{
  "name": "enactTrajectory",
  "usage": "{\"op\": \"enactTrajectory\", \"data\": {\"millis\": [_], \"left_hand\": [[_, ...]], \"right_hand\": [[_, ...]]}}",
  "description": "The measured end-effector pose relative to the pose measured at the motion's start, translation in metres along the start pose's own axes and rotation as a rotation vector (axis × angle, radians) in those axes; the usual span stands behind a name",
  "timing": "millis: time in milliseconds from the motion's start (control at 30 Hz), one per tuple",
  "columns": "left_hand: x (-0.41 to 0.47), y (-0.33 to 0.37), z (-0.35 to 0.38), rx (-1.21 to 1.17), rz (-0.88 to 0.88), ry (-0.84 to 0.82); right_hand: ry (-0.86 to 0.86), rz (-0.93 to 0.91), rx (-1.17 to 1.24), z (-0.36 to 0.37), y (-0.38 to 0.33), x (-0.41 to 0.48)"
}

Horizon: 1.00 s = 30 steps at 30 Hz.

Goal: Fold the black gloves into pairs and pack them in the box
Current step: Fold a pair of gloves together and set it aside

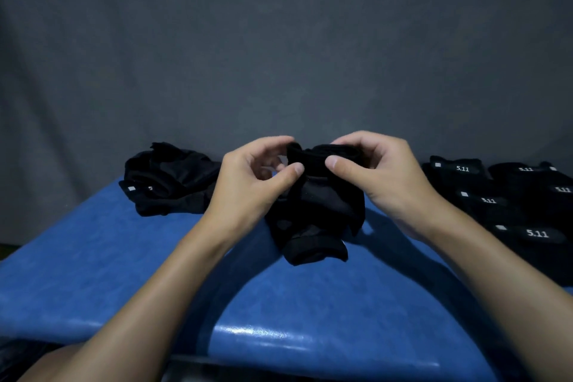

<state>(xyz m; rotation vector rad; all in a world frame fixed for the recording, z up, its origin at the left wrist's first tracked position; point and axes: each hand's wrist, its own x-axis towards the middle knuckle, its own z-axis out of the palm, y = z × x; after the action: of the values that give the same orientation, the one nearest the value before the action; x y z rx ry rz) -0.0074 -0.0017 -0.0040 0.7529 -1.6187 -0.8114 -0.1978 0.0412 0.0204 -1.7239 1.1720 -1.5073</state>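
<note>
A bundle of black gloves (316, 208) hangs in the middle above the blue table (279, 304), its lower end touching the surface. My left hand (248, 177) pinches its upper left edge between thumb and fingers. My right hand (375, 170) grips the upper right edge the same way. A loose heap of black gloves (170, 180) lies at the back left. Folded black gloves with white "5.11" print (502, 198) lie in rows at the right. No box can be made out.
A grey cloth backdrop (279, 40) hangs close behind the table. The table's front edge (310, 360) runs near my forearms. Bare blue surface lies between the heap and the held bundle.
</note>
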Motion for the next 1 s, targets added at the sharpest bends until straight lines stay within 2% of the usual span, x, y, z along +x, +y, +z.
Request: {"op": "enactTrajectory", "data": {"millis": [100,233,367,567,700,800,867,933,1000], "left_hand": [[0.002,-0.002,0.002,0.087,-0.034,-0.084],[0.006,0.003,0.009,-0.064,-0.027,-0.109],[0.011,0.013,0.017,-0.037,0.033,-0.18],[0.015,0.011,0.013,-0.028,-0.047,-0.221],[0.02,0.019,0.013,-0.11,0.013,-0.183],[0.022,0.032,0.02,-0.075,0.101,-0.204],[0.022,0.037,0.023,-0.068,0.125,-0.183],[0.023,0.034,0.022,-0.072,0.072,-0.183],[0.022,0.028,0.019,-0.096,-0.052,-0.257]], "right_hand": [[0.02,0.015,0.057,-0.003,-0.001,-0.002],[0.017,0.014,0.056,-0.01,-0.004,-0.004],[0.002,0.006,0.001,-0.017,-0.013,-0.004],[0.111,-0.046,0.03,-0.025,-0.012,-0.006],[0.035,-0.013,-0.021,-0.037,-0.017,-0.008],[-0.064,-0.008,-0.134,-0.044,-0.025,-0.008],[-0.051,-0.028,-0.147,-0.042,-0.028,-0.008],[0.027,-0.04,-0.087,-0.04,-0.026,-0.009],[0.081,-0.03,-0.059,-0.041,-0.023,-0.01]]}}
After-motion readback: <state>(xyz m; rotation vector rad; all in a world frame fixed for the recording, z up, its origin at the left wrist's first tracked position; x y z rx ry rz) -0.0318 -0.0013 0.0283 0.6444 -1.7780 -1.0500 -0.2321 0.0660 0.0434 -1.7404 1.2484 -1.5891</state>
